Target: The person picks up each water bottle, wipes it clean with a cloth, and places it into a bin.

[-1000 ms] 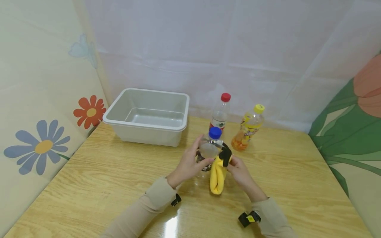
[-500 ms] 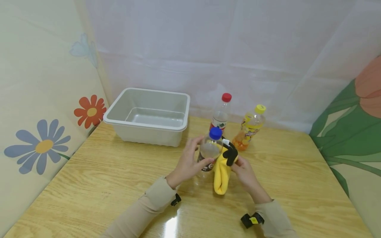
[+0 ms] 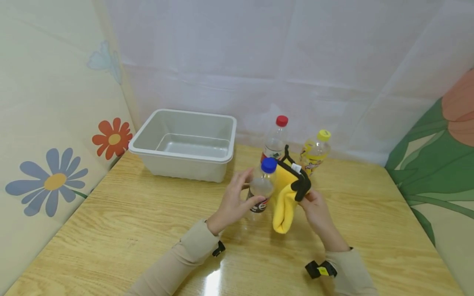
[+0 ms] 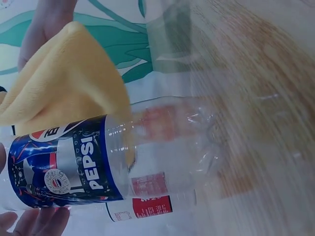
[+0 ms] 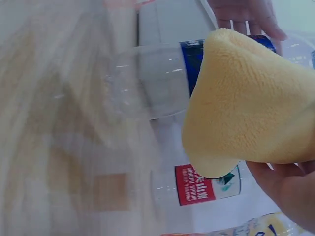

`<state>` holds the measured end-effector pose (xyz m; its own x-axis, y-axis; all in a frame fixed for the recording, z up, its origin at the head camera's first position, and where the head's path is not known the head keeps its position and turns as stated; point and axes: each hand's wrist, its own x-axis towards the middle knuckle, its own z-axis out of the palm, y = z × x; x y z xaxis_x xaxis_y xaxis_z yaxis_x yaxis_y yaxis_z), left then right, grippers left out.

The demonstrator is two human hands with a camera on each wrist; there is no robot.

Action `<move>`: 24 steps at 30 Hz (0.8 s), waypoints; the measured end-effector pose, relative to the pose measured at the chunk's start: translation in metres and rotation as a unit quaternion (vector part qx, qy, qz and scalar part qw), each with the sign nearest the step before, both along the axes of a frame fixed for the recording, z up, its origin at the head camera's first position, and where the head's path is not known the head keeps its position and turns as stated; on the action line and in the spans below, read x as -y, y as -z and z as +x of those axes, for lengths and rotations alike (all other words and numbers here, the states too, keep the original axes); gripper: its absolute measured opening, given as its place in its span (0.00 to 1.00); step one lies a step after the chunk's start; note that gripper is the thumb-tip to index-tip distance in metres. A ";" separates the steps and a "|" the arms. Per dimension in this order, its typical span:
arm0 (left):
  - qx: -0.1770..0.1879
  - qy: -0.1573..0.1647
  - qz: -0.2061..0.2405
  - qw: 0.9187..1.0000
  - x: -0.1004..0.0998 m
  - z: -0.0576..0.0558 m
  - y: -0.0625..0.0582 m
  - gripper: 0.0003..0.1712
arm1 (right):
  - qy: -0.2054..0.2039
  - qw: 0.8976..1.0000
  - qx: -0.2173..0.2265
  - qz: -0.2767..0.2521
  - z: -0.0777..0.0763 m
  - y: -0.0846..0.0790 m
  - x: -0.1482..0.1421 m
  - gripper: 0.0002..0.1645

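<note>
Pepsi bottle (image 3: 262,187): it is in front of the person, with its blue cap (image 3: 268,165) on top. Its long way goes up and down. I can't tell if its bottom touches the table (image 3: 148,222).
Left hand (image 3: 233,205): it holds the bottle from the left side, with the thumb in front and the fingers bent round the back.
Yellow cloth (image 3: 284,211): it hangs in a floppy fold just to the right of the bottle, with part of it behind. Its long fold hangs down too, so it runs nearly the same way as the bottle. I can't tell if the two touch.
Right hand (image 3: 318,211): its fingers and thumb are closed on the cloth, near the black edge (image 3: 301,187).
Who is nearer: the left hand is right on the bottle. The right hand is on the far side of the cloth, so the cloth sits between it and the bottle.
Red-cap bottle (image 3: 274,144): it stands behind the Pepsi one.
Yellow-cap bottle (image 3: 315,153): it stands behind the cloth, to the right of the red-cap one.
Gray tub (image 3: 181,166): it sits farther back on the left, nearer the left hand.
</note>
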<state>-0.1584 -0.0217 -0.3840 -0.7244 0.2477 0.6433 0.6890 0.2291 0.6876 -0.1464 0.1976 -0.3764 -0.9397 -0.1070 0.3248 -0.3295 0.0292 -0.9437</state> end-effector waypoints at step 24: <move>-0.037 0.023 -0.028 0.999 0.003 -0.003 0.006 0.40 | -0.007 0.994 -0.107 -0.024 0.000 -0.028 0.008 0.29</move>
